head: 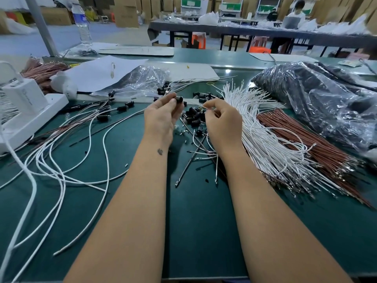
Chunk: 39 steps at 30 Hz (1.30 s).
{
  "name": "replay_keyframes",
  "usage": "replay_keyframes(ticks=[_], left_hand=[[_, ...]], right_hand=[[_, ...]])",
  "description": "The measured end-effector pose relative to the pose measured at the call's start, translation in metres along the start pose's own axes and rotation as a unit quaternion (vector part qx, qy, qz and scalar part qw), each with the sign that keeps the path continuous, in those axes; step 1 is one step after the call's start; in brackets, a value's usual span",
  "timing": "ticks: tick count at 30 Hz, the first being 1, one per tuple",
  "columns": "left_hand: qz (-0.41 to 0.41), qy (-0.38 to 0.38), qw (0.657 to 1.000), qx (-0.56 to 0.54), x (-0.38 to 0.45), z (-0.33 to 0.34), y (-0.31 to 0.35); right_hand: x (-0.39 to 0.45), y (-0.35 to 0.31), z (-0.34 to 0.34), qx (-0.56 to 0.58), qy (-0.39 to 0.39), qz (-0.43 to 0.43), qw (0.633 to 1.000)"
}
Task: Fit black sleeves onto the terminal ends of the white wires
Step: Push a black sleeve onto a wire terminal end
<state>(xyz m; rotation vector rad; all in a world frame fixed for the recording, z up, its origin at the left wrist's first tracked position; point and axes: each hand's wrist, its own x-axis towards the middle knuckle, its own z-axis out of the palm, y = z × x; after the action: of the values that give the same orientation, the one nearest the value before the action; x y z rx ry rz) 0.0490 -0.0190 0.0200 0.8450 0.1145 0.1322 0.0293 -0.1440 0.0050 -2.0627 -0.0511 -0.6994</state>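
Green workbench [193, 221] | left hand [161, 119] pinches black sleeve [179, 99] | right hand [222, 121] just right of sleeve pinches white wire [195, 103], terminal end pointing leftward at sleeve | not yet mated

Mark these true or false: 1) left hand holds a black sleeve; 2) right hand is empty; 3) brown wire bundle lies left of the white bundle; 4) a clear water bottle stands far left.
1) True: the left hand pinches a small black plastic sleeve.
2) False: the right hand pinches a thin white wire.
3) False: the brown wire bundle lies right of the white wire bundle.
4) True: the clear plastic water bottle stands far left.
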Motion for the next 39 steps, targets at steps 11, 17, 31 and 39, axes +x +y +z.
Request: replay_keyframes(ticks=[11,17,31,39], left_hand=[[0.045,-0.057,0.992,0.105,-0.002,0.001,-0.007],[0.053,-0.064,0.991,0.101,0.001,0.001,-0.008],[0.056,-0.091,0.981,0.16,0.001,0.001,-0.014],[0.027,-0.072,0.988,0.133,0.004,-0.001,-0.013]], right_hand=[[0.0,0.002,0.001,0.002,0.023,-0.003,1.0],[0.001,0.001,0.001,-0.015,0.022,-0.007,1.0],[0.0,0.0,-0.002,-0.019,0.041,0.004,0.999],[-0.001,-0.002,-0.002,0.008,0.014,-0.01,1.0]])
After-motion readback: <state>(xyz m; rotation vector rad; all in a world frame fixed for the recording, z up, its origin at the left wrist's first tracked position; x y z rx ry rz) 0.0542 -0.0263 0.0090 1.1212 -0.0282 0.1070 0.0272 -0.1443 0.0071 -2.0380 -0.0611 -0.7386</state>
